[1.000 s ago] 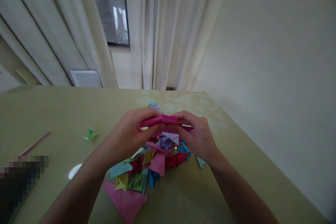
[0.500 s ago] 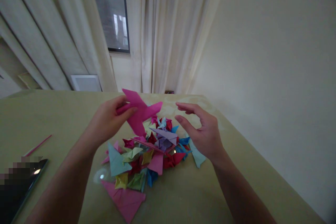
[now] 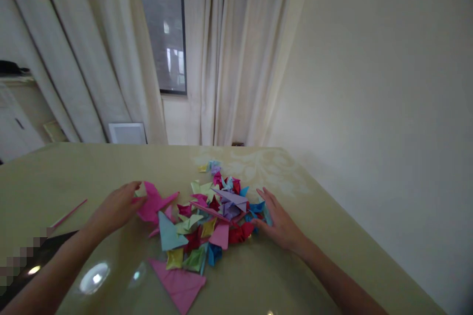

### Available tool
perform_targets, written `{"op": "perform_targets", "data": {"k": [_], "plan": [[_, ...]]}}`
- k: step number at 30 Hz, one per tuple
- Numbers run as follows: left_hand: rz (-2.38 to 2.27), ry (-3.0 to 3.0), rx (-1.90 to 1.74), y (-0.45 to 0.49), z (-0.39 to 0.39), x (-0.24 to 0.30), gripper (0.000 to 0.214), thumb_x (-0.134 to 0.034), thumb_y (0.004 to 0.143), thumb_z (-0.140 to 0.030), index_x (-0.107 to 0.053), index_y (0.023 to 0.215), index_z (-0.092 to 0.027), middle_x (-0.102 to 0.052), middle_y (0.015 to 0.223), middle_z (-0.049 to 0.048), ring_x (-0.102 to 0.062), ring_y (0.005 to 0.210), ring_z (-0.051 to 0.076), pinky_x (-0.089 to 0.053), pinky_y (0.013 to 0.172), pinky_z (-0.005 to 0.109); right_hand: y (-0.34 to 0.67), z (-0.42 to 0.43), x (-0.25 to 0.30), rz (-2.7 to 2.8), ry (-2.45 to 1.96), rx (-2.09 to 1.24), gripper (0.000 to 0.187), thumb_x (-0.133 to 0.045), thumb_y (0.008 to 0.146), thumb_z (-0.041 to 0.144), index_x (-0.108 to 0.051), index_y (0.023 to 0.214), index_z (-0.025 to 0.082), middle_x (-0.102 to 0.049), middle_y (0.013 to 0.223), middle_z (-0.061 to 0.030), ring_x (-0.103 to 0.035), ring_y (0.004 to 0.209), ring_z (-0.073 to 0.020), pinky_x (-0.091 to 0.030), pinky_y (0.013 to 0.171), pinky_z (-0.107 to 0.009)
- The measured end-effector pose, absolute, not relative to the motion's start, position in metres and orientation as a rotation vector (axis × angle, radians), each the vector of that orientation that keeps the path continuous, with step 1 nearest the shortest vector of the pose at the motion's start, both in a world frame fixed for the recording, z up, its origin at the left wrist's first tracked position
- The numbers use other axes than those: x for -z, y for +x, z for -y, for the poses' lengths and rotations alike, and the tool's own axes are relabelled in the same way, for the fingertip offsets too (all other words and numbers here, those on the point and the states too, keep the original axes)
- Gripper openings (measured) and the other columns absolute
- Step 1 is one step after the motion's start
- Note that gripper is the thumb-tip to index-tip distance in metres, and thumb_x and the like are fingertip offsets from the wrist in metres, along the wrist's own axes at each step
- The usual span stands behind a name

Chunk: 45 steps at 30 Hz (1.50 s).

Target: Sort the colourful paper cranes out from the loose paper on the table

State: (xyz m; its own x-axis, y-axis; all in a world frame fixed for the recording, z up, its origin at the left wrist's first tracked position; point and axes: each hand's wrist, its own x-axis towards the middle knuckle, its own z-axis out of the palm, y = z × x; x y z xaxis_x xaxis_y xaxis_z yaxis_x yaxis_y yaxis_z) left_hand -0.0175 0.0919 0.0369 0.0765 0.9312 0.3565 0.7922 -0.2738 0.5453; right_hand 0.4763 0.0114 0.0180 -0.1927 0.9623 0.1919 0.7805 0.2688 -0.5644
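A bright pink folded-paper piece (image 3: 152, 203) lies at the left side of a pile of origami in many colours. My left hand (image 3: 117, 209) is at its left edge, thumb and fingers apart, the tips touching or very close to it. At the pile's right side my right hand (image 3: 279, 221) is open, its fingers curved around blue and red folded pieces (image 3: 242, 232); whether it touches them I cannot tell. A purple paper plane (image 3: 232, 199) rests on top. Nearer me are a light-blue folded piece (image 3: 170, 232) and a large pink folded triangle (image 3: 181, 286).
Small folded papers (image 3: 212, 166) sit behind the pile on the glossy table (image 3: 92, 172). To the left lie a thin pink stick (image 3: 69, 212) and a dark flat device (image 3: 48, 256), partly behind my left forearm. A wall (image 3: 380, 108) runs along the right.
My left hand has lowered the bright pink piece to the pile's left side and its fingers have parted. My right hand has come down beside the pile. The view has tilted up slightly.
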Motion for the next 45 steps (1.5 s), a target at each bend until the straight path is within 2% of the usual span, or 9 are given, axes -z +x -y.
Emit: {"op": "perform_targets", "data": {"k": [3,5,11,22,28,32,36,40,45], "plan": [[-1.922,2.381,-0.863,0.003,-0.065,-0.029,0.055,-0.043,0.098,-0.046,-0.062,0.133,-0.008,-0.067,0.138,0.0257,-0.064,0.129,0.043,-0.048,0.111,0.058,0.467,-0.022,-0.003,2.017,-1.57,-0.506,0.096,-0.063,0.093,0.073,-0.03,0.167,0.022,-0.022,0.175,-0.021,-0.025,0.161,-0.0368,-0.027,0.129,-0.059],[-1.804,2.517,-0.823,0.025,-0.041,-0.025,0.056,-0.038,0.104,-0.046,-0.054,0.148,-0.017,-0.061,0.151,0.0179,-0.058,0.139,0.036,-0.047,0.115,0.053,0.458,-0.038,0.0,2.014,-1.555,-0.51,0.094,-0.062,0.093,0.072,-0.031,0.167,0.022,-0.022,0.174,-0.0211,-0.025,0.161,-0.0364,-0.028,0.128,-0.058],[-1.33,3.012,-0.664,0.072,0.025,-0.005,0.088,-0.06,0.097,-0.049,-0.015,0.17,-0.032,-0.036,0.172,0.0083,-0.04,0.155,0.032,-0.033,0.128,0.05,0.428,-0.098,-0.004,2.128,-1.433,-0.533,0.084,-0.065,0.094,0.067,-0.042,0.163,0.023,-0.031,0.172,-0.0188,-0.028,0.159,-0.0384,-0.027,0.128,-0.059],[-0.738,3.306,-0.471,0.174,0.018,-0.003,0.082,-0.061,0.097,-0.047,-0.024,0.168,-0.031,-0.027,0.175,0.0019,-0.032,0.159,0.028,-0.029,0.131,0.05,0.349,-0.115,-0.046,2.264,-0.821,-0.754,0.057,-0.045,0.108,0.057,-0.053,0.155,0.026,-0.053,0.16,-0.0093,-0.046,0.15,-0.025,-0.032,0.128,-0.045],[-0.979,3.096,-0.337,0.173,-0.011,-0.002,0.088,-0.072,0.089,-0.047,-0.031,0.166,-0.03,-0.037,0.171,0.0112,-0.035,0.157,0.034,-0.02,0.131,0.06,0.442,-0.09,-0.043,1.785,-1.141,-0.508,0.055,-0.045,0.106,0.062,-0.064,0.137,0.02,-0.066,0.136,-0.015,-0.066,0.12,-0.0261,-0.053,0.104,-0.042],[-1.181,3.031,-0.337,0.162,-0.023,-0.01,0.074,-0.074,0.088,-0.043,-0.048,0.156,-0.029,-0.049,0.164,0.0131,-0.043,0.152,0.036,-0.024,0.129,0.061,0.498,-0.045,-0.014,1.692,-1.386,-0.28,0.044,-0.046,0.106,0.055,-0.068,0.121,0.019,-0.069,0.108,-0.0106,-0.067,0.091,-0.0223,-0.055,0.086,-0.037],[-1.308,2.991,-0.486,0.201,-0.016,-0.034,0.087,-0.077,0.085,-0.038,-0.038,0.162,-0.025,-0.044,0.167,0.015,-0.041,0.152,0.04,-0.032,0.125,0.062,0.512,-0.016,0.011,1.746,-1.567,-0.278,0.037,-0.056,0.101,0.053,-0.066,0.116,0.021,-0.067,0.097,-0.0075,-0.064,0.085,-0.0232,-0.054,0.081,-0.038],[-0.993,2.948,-0.389,0.269,-0.012,-0.04,0.056,-0.069,0.095,-0.032,-0.054,0.149,-0.026,-0.063,0.149,0.0112,-0.061,0.133,0.032,-0.051,0.113,0.051,0.51,-0.014,0.016,1.918,-1.609,-0.306,0.031,-0.068,0.093,0.043,-0.066,0.116,0.021,-0.068,0.098,-0.0069,-0.064,0.09,-0.0254,-0.052,0.084,-0.039],[-1.1,2.932,-0.146,0.298,-0.031,-0.019,0.032,-0.056,0.101,-0.018,-0.069,0.131,-0.018,-0.071,0.134,0.0171,-0.065,0.129,0.034,-0.053,0.109,0.055,0.512,-0.015,0.013,1.928,-1.566,-0.448,0.031,-0.072,0.09,0.033,-0.068,0.119,0.021,-0.069,0.098,-0.0066,-0.065,0.092,-0.0252,-0.051,0.084,-0.037]]}}
